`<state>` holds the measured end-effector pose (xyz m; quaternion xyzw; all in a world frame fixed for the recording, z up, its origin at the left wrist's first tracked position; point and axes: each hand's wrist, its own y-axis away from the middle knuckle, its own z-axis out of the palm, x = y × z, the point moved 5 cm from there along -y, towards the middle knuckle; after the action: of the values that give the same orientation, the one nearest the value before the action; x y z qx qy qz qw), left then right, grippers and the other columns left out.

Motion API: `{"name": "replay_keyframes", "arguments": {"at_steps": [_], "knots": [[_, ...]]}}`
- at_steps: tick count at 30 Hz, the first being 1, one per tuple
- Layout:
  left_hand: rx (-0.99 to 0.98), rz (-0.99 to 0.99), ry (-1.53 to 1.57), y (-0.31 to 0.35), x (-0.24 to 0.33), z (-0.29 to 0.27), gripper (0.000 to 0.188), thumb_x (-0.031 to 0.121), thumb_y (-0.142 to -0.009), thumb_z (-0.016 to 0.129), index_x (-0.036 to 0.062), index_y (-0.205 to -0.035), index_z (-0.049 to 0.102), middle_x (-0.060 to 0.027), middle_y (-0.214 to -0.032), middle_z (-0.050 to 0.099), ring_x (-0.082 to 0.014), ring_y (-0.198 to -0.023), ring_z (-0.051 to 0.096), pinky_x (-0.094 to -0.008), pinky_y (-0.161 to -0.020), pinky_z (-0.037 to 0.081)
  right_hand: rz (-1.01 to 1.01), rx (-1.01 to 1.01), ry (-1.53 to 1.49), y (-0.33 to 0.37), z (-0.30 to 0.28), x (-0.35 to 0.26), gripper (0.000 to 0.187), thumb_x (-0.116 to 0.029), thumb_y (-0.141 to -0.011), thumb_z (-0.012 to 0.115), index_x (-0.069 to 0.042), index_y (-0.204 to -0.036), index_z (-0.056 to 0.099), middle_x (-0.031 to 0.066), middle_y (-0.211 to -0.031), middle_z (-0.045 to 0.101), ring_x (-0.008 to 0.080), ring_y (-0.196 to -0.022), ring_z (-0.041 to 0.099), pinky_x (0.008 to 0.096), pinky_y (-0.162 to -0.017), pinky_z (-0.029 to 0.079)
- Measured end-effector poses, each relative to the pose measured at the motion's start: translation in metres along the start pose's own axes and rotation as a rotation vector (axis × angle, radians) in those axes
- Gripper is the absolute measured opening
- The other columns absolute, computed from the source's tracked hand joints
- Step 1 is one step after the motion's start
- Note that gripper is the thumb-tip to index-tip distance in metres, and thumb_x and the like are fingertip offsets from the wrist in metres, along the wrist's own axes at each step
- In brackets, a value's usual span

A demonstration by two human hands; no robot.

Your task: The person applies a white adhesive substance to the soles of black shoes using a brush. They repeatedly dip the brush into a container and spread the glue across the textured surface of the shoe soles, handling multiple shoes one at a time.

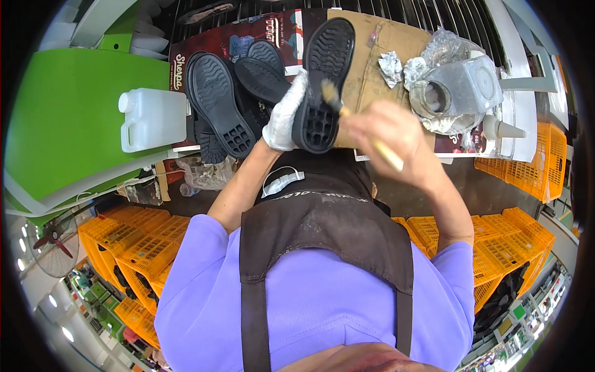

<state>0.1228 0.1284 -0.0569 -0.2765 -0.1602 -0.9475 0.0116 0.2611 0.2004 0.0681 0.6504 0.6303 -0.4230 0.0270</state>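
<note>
A black shoe sole stands with its heel end toward me and its tread pattern and square heel cavities facing up. My left hand, in a white glove, is closed on the sole's left edge near the heel. My bare right hand grips a brush with a pale wooden handle, its light bristles over the middle of the sole. Motion smears the right hand a little; whether the bristles touch the sole I cannot tell. More black soles lie piled just left of my left hand.
On the right, a clear plastic container and a small jar stand beside crumpled foil. A nozzle bottle lies close by. Cardboard covers the work surface. At left, a white jug rests on a green surface. Orange crates flank me.
</note>
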Motion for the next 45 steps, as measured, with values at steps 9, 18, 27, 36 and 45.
{"name": "replay_keyframes", "arguments": {"at_steps": [9, 18, 27, 36, 45], "knots": [[0.119, 0.053, 0.040, 0.005, 0.008, 0.014, 0.054, 0.044, -0.097, 0.026, 0.0024, -0.125, 0.045, -0.0184, -0.104, 0.061, -0.0246, -0.089, 0.062, -0.0374, -0.083, 0.050, 0.591, -0.125, -0.787, 0.000, 0.003, 0.041, 0.017, -0.016, -0.084, 0.062, 0.000, -0.089, 0.068, 0.0050, -0.083, 0.068, 0.0109, -0.069, 0.060, 0.0245, -0.063, 0.049], [-0.045, -0.079, 0.009, 0.001, 0.005, 0.015, 0.056, 0.049, -0.096, 0.025, 0.0038, -0.121, 0.047, -0.0168, -0.097, 0.063, -0.0219, -0.079, 0.064, -0.0334, -0.072, 0.053, 0.724, 0.308, -0.731, 0.013, 0.012, 0.057, 0.023, -0.018, -0.088, 0.056, 0.000, -0.099, 0.067, 0.0042, -0.071, 0.064, 0.0071, -0.062, 0.058, 0.0198, -0.056, 0.047], [0.075, 0.029, -0.005, 0.000, 0.011, 0.018, 0.061, 0.051, -0.096, 0.022, 0.0015, -0.117, 0.050, -0.0148, -0.099, 0.063, -0.0210, -0.085, 0.063, -0.0330, -0.077, 0.052, 0.823, 0.231, -0.994, 0.016, 0.018, 0.045, 0.020, -0.016, -0.086, 0.058, 0.001, -0.089, 0.068, 0.0032, -0.063, 0.061, 0.0062, -0.053, 0.054, 0.0183, -0.048, 0.043], [-0.041, 0.030, -0.025, -0.004, 0.014, 0.017, 0.061, 0.053, -0.096, 0.023, 0.0023, -0.119, 0.049, -0.0145, -0.097, 0.063, -0.0199, -0.082, 0.064, -0.0319, -0.075, 0.053, 0.854, -0.043, -0.882, 0.011, 0.018, 0.039, 0.020, -0.018, -0.084, 0.061, 0.000, -0.090, 0.068, 0.0029, -0.065, 0.061, 0.0061, -0.054, 0.054, 0.0193, -0.049, 0.045], [0.044, -0.157, 0.070, 0.004, 0.003, 0.021, 0.081, 0.069, -0.086, 0.025, -0.0006, -0.122, 0.048, -0.0240, -0.088, 0.062, -0.0287, -0.064, 0.065, -0.0361, -0.056, 0.055, 0.661, 0.278, -0.688, -0.001, -0.010, 0.080, 0.016, -0.014, -0.085, 0.062, -0.003, -0.094, 0.069, 0.0020, -0.073, 0.063, 0.0084, -0.065, 0.057, 0.0217, -0.059, 0.046]]}}
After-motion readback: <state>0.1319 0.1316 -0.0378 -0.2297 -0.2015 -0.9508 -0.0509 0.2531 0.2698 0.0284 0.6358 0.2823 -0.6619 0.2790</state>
